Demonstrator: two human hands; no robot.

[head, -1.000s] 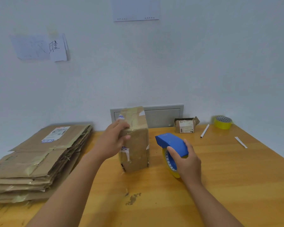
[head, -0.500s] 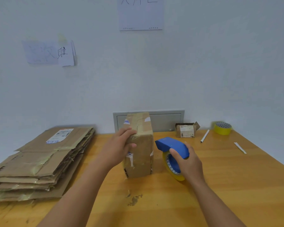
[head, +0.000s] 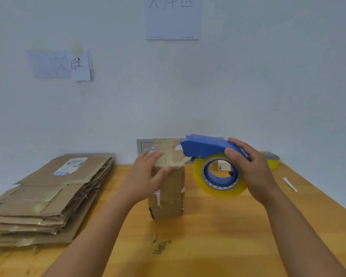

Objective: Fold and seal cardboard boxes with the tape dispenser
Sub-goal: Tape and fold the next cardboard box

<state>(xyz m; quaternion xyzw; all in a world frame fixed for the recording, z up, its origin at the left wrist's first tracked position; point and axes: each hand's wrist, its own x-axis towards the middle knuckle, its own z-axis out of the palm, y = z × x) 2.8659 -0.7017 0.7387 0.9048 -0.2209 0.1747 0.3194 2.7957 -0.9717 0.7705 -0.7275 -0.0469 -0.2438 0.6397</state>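
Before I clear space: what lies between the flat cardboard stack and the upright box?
In the head view, only the left hand and its forearm lie between stack and box.

Tape dispenser (head: pixel 212 150) hides the small box (head: pixel 221 165) behind — mostly.

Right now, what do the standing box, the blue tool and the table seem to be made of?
Box: brown corrugated cardboard, matte, worn, with glossy tape strips on it. Tape dispenser: likely smooth blue plastic, with a roll of clear yellowish tape. Table: wood or wood-look, visible grain, slight sheen.
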